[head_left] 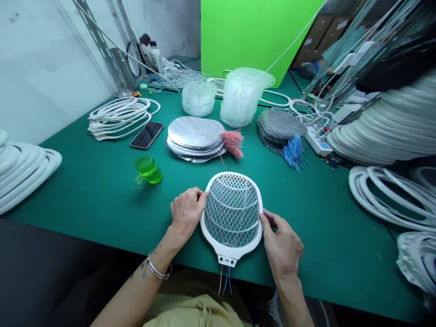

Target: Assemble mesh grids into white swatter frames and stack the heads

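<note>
Head view. Swatter head point(231, 211), white oval frame with wire mesh, lies flat on the green mat point(85, 213) near the front edge, neck toward the person. Left hand point(186, 213) curled on the frame's left rim, fingers point(200, 195) bent over it, lightly closed. Right hand point(281, 245) on the right rim, fingers and thumb half open in a loose pinch. Both have hold of the frame.

Good practice, as judged: the rim hold is sound, with opposed pressure, palms clear of the mesh and the leads point(225, 281) free of the hands.

Ahead on the mat: silver mesh stack point(195, 134) with pink wires, darker mesh stack point(281, 127) with blue wires, clear plastic stacks point(242, 97), phone point(147, 135), green cup point(149, 169).

Hard to make out: fingertips where they meet the rim, whether the mesh layers sit fully seated, and how the leads end, lost against the shirt below the mat's edge. Right-hand background clutter is cut off by the frame edge.
</note>
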The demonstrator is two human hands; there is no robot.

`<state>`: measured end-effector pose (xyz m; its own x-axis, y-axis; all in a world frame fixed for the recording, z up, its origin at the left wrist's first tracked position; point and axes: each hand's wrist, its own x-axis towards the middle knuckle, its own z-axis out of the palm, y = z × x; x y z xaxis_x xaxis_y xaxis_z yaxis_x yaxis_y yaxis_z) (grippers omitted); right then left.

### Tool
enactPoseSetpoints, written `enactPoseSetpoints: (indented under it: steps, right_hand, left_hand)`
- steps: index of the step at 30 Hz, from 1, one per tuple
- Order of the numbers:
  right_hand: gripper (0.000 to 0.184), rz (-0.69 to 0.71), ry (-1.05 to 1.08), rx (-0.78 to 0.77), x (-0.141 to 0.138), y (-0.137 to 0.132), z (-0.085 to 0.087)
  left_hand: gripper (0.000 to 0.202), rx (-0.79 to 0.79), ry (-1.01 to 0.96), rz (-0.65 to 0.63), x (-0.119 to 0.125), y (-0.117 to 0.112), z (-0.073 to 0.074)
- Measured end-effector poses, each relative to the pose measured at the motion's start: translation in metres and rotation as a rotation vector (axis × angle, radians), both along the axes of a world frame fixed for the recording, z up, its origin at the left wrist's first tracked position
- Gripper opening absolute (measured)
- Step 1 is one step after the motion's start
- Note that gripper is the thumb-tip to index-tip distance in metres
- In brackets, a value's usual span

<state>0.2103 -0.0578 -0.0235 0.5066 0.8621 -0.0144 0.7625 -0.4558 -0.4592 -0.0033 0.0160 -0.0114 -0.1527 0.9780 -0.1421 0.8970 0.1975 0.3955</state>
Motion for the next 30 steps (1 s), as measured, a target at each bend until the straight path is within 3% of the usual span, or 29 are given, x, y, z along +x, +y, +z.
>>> enactPoseSetpoints:
  steps: [6,11,13,15,18,21,23,26,30]
  right_hand:
    - [0.037,0.005,-0.138,0.074,-0.005,-0.004,-0.012]
    - [0.049,0.151,-0.408,0.146,-0.007,-0.001,-0.025]
    - [0.049,0.224,-0.405,0.189,-0.002,0.003,-0.032]
    - [0.05,0.425,-0.314,0.208,0.008,0.006,-0.037]
    - [0.053,0.718,-0.148,0.139,0.029,0.012,-0.038]
    - [0.057,0.831,-0.095,-0.004,0.046,0.017,-0.031]
    - [0.074,0.896,-0.11,-0.107,0.05,0.019,-0.023]
    - [0.106,0.908,-0.162,-0.2,0.047,0.019,-0.015]
    - [0.108,0.873,-0.23,-0.183,0.039,0.018,-0.018]
  left_hand:
    - [0.03,0.029,0.053,-0.012,0.003,-0.004,-0.002]
    - [0.026,0.19,0.155,-0.095,0.007,-0.007,-0.013]
    - [0.031,0.314,0.18,-0.205,0.004,-0.006,-0.022]
    - [0.042,0.35,0.159,-0.411,-0.003,-0.001,-0.028]
    - [0.048,0.206,0.064,-0.718,-0.021,0.011,-0.027]
    - [0.057,0.02,-0.039,-0.911,-0.041,0.024,-0.015]
    - [0.082,-0.066,-0.064,-1.018,-0.049,0.031,-0.007]
    - [0.112,-0.109,-0.033,-1.105,-0.053,0.037,-0.001]
    - [0.113,-0.112,0.025,-1.125,-0.05,0.037,-0.001]
